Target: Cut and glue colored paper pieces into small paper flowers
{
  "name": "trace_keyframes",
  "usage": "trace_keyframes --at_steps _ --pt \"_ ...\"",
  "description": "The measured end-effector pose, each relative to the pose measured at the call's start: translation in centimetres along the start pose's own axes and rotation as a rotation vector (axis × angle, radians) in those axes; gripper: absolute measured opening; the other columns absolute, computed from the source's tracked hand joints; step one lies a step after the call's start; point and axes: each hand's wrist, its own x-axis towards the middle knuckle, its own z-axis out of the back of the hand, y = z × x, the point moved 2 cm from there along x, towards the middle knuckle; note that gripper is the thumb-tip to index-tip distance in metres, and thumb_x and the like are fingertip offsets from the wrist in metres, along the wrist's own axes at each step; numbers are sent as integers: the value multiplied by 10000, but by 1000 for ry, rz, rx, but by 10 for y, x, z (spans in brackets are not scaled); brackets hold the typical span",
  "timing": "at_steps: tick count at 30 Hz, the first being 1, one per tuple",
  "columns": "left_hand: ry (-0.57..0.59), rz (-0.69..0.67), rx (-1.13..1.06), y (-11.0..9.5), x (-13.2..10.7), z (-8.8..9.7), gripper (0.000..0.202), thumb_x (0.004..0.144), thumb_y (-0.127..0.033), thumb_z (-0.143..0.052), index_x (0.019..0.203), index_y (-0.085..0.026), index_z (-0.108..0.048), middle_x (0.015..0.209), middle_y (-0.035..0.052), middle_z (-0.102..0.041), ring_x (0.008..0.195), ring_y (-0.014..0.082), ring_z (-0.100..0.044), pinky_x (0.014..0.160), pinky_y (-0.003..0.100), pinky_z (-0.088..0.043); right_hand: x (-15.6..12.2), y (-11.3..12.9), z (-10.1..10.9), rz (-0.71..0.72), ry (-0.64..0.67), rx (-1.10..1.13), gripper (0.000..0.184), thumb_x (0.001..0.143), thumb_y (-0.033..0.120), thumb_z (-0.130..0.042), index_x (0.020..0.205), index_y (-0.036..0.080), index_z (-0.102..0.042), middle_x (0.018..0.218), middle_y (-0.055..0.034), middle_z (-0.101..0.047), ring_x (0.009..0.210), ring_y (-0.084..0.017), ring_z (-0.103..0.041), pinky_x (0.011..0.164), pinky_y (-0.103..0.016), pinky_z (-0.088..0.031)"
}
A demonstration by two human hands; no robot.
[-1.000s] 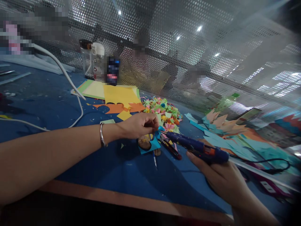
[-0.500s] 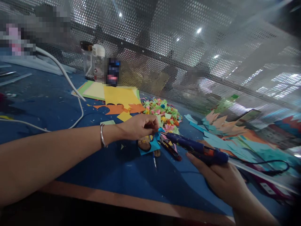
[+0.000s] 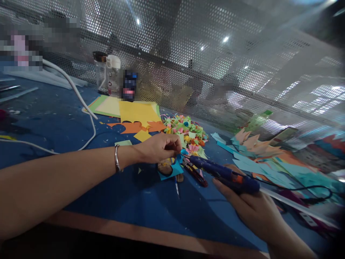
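My left hand [image 3: 159,147] reaches across the blue table, its fingers pinched on a small blue paper piece [image 3: 180,157]. A silver bracelet [image 3: 116,158] sits on that wrist. My right hand [image 3: 252,208] grips a dark blue glue gun [image 3: 223,173] with an orange trigger, its nozzle pointing left at the pinched piece. A blue paper cutout [image 3: 172,169] with a round hole lies just under my left fingers. Red-handled scissors [image 3: 196,173] lie between the cutout and the gun.
A heap of small folded colourful paper bits [image 3: 187,131] lies behind my hands. Yellow, green and orange sheets [image 3: 134,111] lie farther back, beside a clear bottle [image 3: 109,73]. White cable [image 3: 78,97] crosses the left. Teal and peach cutouts [image 3: 258,154] spread on the right. Perforated metal screen [image 3: 188,46] behind.
The glue gun's nozzle has edged slightly left and closer to the piece in my left fingers. My left hand holds its place.
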Motion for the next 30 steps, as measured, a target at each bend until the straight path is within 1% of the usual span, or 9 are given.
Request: trace_keyframes --at_steps 6,11,13,16,19,24,28,30 --pt "-1 21 30 -2 -1 1 134 741 -65 -549 821 -170 -561 744 -17 -591 689 102 -555 678 244 -464 -1 -1 -2 8 -7 -26 139 945 322 -506 933 259 -630 932 -48 -699 832 -236 -699 667 -313 -584" --pt "-28 19 45 -2 -1 2 128 735 -75 -561 817 -172 -574 750 -8 -612 687 112 -577 675 254 -472 0 0 -2 3 -29 -14 155 929 349 -518 892 267 -644 878 -33 -699 790 -238 -694 671 -318 -579" --pt "-37 26 52 -2 -1 1 123 735 -72 -565 808 -171 -574 758 -4 -626 699 113 -586 681 251 -473 0 0 -3 3 -47 -19 158 920 366 -530 894 269 -653 882 -30 -705 794 -241 -696 673 -320 -577" --pt "-45 31 44 -3 -1 1 125 734 -65 -566 800 -171 -567 757 -5 -631 704 111 -592 682 246 -474 0 -3 -4 -7 -44 0 137 916 344 -543 920 270 -658 895 -25 -714 815 -239 -698 683 -309 -572" --pt "-45 19 17 -2 -1 0 125 732 -73 -570 807 -172 -565 764 -4 -630 712 111 -599 698 249 -481 -1 -7 -3 -45 -27 28 134 921 323 -543 958 270 -661 883 -16 -719 817 -230 -700 681 -292 -569" --pt "-50 25 18 0 -1 1 119 721 -84 -569 802 -171 -563 765 1 -629 715 116 -599 699 256 -482 -8 -24 -1 -107 -60 19 178 912 390 -572 975 258 -673 946 -20 -730 856 -225 -703 739 -287 -572" --pt "-49 26 19 0 0 2 89 742 -116 -582 813 -168 -565 763 1 -631 712 110 -597 699 253 -484 -15 -38 3 -215 -100 -19 266 901 472 -575 931 233 -688 918 -29 -743 844 -244 -703 779 -332 -566" --pt "-52 35 -7 0 0 3 77 763 -130 -586 819 -172 -554 747 -7 -635 704 101 -602 701 245 -485 -15 -41 8 -236 -111 -42 284 911 479 -553 946 233 -688 929 -28 -744 856 -256 -701 807 -370 -561"
